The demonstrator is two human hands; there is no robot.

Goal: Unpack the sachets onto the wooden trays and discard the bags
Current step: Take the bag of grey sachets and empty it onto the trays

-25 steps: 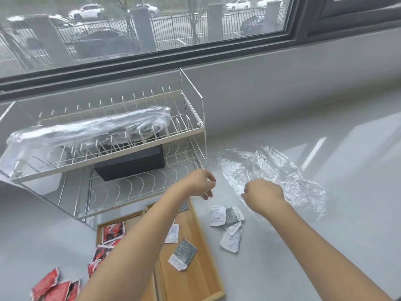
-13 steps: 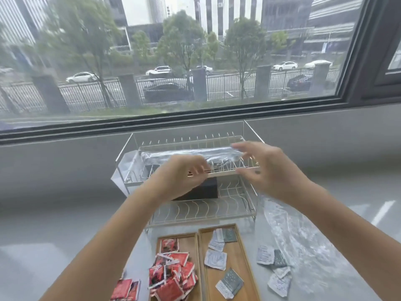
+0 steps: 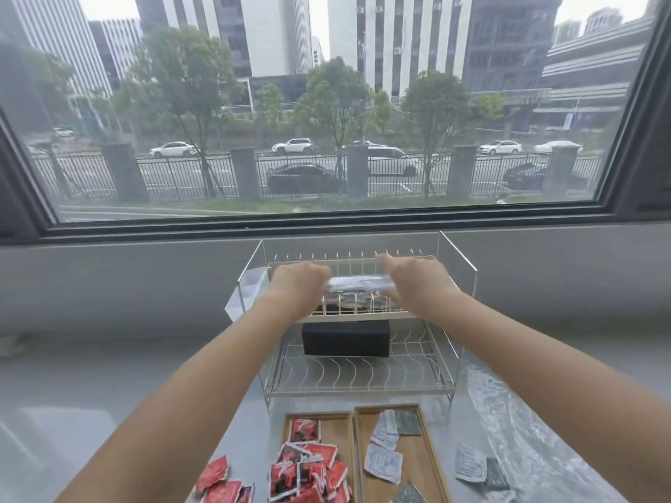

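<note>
A clear plastic bag [image 3: 357,285] lies across the top shelf of the wire dish rack [image 3: 363,388]. My left hand [image 3: 297,285] grips the bag's left end and my right hand [image 3: 414,281] holds its right end, index finger stretched forward. What the bag holds is blurred. Two wooden trays stand side by side in front of the rack. The left tray [image 3: 317,415] holds several red sachets [image 3: 308,466]. In the right tray [image 3: 386,409] lie several white and grey sachets [image 3: 383,462].
An empty crumpled clear bag [image 3: 508,412] lies on the grey counter to the right, with loose white and grey sachets [image 3: 472,466] beside it. Loose red sachets [image 3: 218,477] lie left of the trays. A black box [image 3: 345,337] sits on the rack's lower shelf. The window wall stands close behind.
Both hands left the empty bag on the counter, rose to the rack's top shelf and closed in on the bag there. The view lifted toward the window.
</note>
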